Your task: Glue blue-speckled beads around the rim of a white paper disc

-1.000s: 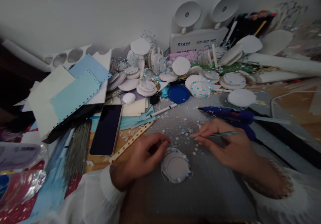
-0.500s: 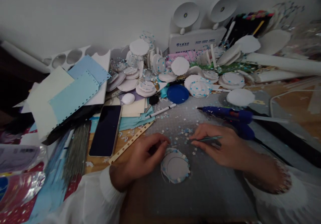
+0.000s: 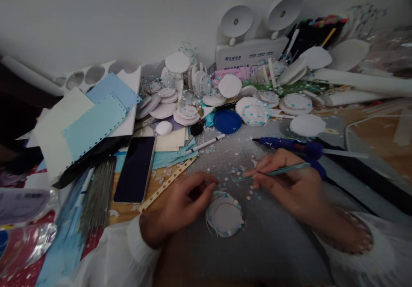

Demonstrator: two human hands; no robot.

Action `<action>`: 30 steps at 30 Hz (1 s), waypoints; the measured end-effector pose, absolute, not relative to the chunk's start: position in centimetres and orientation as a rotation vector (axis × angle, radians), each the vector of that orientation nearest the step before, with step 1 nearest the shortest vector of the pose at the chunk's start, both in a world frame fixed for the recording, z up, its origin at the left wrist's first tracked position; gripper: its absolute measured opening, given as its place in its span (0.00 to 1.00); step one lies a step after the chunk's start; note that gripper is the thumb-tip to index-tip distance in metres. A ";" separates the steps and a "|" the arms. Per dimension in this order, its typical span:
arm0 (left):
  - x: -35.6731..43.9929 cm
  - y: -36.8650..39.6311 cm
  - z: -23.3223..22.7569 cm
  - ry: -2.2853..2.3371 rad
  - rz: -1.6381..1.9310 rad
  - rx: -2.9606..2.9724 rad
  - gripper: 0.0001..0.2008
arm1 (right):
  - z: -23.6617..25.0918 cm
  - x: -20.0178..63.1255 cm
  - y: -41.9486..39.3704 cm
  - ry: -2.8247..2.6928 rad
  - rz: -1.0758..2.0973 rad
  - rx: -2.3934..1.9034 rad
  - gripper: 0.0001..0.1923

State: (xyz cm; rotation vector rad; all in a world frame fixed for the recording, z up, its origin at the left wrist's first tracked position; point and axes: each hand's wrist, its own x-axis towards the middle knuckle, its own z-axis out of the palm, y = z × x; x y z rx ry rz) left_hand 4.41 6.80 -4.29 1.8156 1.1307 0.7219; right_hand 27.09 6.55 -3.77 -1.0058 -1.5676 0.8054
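- Disc (image 3: pixel 225 215): white, rim dotted with pale blue and white specks.
- Tweezers (image 3: pixel 273 172): teal.
- Mat (image 3: pixel 277 235): grey, fine grid pattern.
- Glue gun (image 3: pixel 289 146): dark blue.
- Lid (image 3: pixel 227 121): deep blue.
- Phone (image 3: pixel 135 169): black screen.
- Paper sheet (image 3: pixel 93 126): light blue, perforated edge.
- Sleeves (image 3: pixel 116 257): white.

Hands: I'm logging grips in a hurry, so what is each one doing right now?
Left hand: fingers curled, fingertips at the edge of the white disc.
Right hand: closed on the thin teal tool, tip over the scattered confetti.
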 end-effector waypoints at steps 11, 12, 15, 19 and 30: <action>4.6 6.3 -4.0 1.004 0.801 1.704 0.11 | -4.5 25.4 5.3 -1.123 1.433 -1.060 0.10; 4.6 6.3 -4.0 1.004 0.811 1.718 0.10 | -4.6 25.4 5.3 -1.109 1.447 -1.071 0.11; 4.6 6.4 -4.0 1.011 0.815 1.754 0.09 | -4.9 25.2 5.2 -1.085 1.452 -1.103 0.12; 4.6 6.5 -4.2 1.062 0.793 1.737 0.08 | -5.2 25.1 5.3 -1.067 1.463 -1.102 0.12; 4.6 6.7 -4.1 1.114 0.840 1.466 0.10 | -4.3 25.1 5.9 -0.939 1.380 -1.014 0.10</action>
